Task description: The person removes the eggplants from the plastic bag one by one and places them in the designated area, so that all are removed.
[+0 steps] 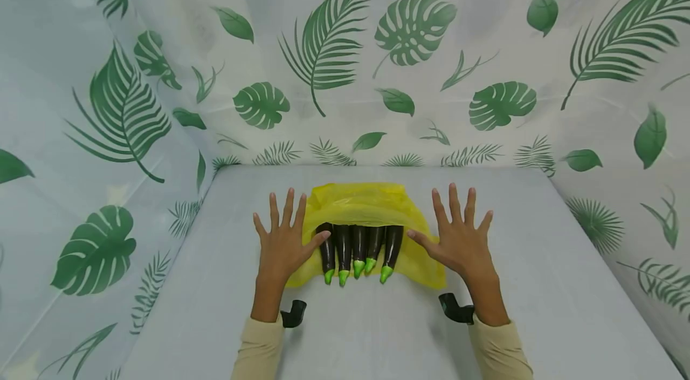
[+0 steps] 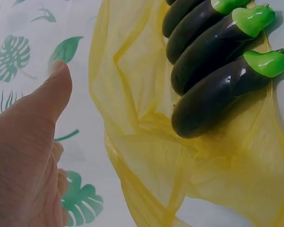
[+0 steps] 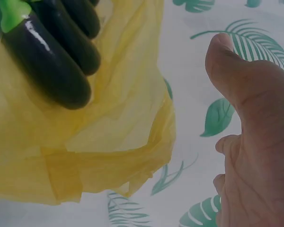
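Eggplants point(image 1: 359, 245): five, dark and glossy, with green caps point(image 1: 344, 277). Laid side by side on the yellow bag before you, caps toward you. In the head view a fold of the bag hides their far ends; the wrist views show several of these ends.

Bag point(image 1: 358, 203): one, yellow, thin, see-through in places, creased. Spread beneath the eggplants, its loose edges reaching out on both sides.

Your left hand point(image 1: 283, 248): fingers straight and spread, back of the hand up, grasping nothing. In the head view its thumb overlaps the leftmost eggplant; the left wrist view shows a gap between them.

Your right hand point(image 1: 462, 245): likewise spread, grasping nothing, beside the bag's right side; its wrist view shows the thumb apart from the bag.

Sleeves point(image 1: 259, 347): two, beige. Black fittings point(image 1: 293, 314): two, one by each wrist.

Table point(image 1: 361, 338): pale, under the bag.

Sheeting point(image 1: 345, 134): white, green leaf print, around the table.
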A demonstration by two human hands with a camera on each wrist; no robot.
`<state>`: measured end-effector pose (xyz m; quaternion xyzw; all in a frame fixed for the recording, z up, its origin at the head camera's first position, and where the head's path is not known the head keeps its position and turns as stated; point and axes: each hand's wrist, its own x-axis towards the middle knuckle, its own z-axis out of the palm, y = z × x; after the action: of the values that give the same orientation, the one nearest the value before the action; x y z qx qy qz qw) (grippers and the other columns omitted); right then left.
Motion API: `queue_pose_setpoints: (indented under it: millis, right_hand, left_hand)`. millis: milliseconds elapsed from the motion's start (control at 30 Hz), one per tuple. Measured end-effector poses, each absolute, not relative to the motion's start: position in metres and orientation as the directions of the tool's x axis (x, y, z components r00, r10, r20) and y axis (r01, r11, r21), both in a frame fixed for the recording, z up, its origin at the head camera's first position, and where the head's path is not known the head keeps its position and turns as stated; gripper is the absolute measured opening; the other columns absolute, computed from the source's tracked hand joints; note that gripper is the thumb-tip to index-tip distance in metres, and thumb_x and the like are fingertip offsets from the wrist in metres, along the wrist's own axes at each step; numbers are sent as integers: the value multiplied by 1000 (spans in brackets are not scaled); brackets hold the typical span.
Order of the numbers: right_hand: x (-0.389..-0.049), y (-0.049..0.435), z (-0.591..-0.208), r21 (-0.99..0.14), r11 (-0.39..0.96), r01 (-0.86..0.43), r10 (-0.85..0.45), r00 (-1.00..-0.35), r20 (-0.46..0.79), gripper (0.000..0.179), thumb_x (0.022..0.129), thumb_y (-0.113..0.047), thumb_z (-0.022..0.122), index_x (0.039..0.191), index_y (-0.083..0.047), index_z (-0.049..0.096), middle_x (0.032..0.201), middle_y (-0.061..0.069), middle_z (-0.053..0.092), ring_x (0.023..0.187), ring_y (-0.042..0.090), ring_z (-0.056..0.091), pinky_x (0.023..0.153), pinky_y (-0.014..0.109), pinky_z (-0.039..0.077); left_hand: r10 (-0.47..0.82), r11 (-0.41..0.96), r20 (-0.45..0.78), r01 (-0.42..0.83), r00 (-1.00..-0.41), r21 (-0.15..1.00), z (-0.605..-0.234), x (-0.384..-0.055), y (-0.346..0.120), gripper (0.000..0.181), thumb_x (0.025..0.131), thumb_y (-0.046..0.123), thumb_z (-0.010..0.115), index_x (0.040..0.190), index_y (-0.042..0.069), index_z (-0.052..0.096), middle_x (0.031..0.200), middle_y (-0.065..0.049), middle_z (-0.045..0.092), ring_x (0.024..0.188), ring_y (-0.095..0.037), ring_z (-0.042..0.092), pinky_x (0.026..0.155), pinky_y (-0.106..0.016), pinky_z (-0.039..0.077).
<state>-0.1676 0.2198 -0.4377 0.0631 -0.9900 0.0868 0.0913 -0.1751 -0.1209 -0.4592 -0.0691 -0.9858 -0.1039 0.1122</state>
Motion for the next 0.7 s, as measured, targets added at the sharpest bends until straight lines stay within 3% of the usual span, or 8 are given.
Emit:
queue_pose_setpoints:
  millis: [167,300,467,567,700]
  right_hand:
    - [-163,213,-437,-166,973,-157,-120,-969,217,97,86,-73,46,158,-15,14,164,15,-7,147,49,-10,103,80,5]
    - [-159,203,-436,-216,959,-186,-121,-952,281,90,89,-65,52,156,-13,21,164,19,5,148,47,-4,105,77,12]
    - [-156,189,-433,-336,901,-273,-108,-893,436,66,91,-42,65,144,-7,46,155,20,33,144,44,27,104,65,34]
    - [-151,181,-432,-430,838,-336,-83,-857,508,49,91,-29,68,133,-5,57,145,17,46,133,38,45,98,57,45]
    - [-142,171,-435,-509,740,-439,-82,-810,581,33,89,-16,71,120,-4,65,130,13,58,118,30,58,91,48,51]
  left_hand:
    - [113,968,220,157,-969,197,-459,-172,-122,94,86,74,48,157,24,14,165,-6,4,150,-41,0,109,-74,6]
    - [114,969,203,154,-972,191,-459,-170,-122,93,86,73,50,157,21,18,164,-11,11,149,-43,6,108,-74,11]
    - [100,972,235,145,-967,183,-461,-168,-123,85,86,63,59,152,16,34,156,-17,34,142,-44,31,104,-68,31]
    - [78,971,247,130,-966,202,-464,-167,-122,77,86,55,66,147,13,43,147,-17,47,130,-41,48,91,-59,48]
    - [48,962,257,114,-965,248,-471,-163,-121,68,85,47,71,140,11,53,133,-17,58,111,-36,62,72,-49,56]
